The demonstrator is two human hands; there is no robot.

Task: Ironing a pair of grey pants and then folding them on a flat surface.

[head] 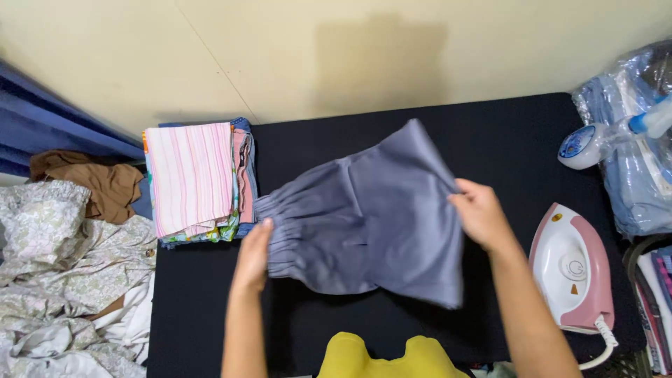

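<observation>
A grey garment (364, 217) with a gathered elastic waist lies partly lifted over the black ironing table (490, 133). My left hand (252, 255) grips the gathered waistband at the garment's left end. At the garment's right edge my right hand (479, 213) pinches the fabric and holds it up off the table. The garment is folded over on itself, and its lower right corner hangs blurred.
A stack of folded clothes (199, 178), topped by a pink striped piece, sits at the table's left edge. A pink and white iron (574, 269) rests at the right. A spray bottle (595, 140) and bagged clothes (640, 182) lie far right. Loose laundry (63, 273) is piled left.
</observation>
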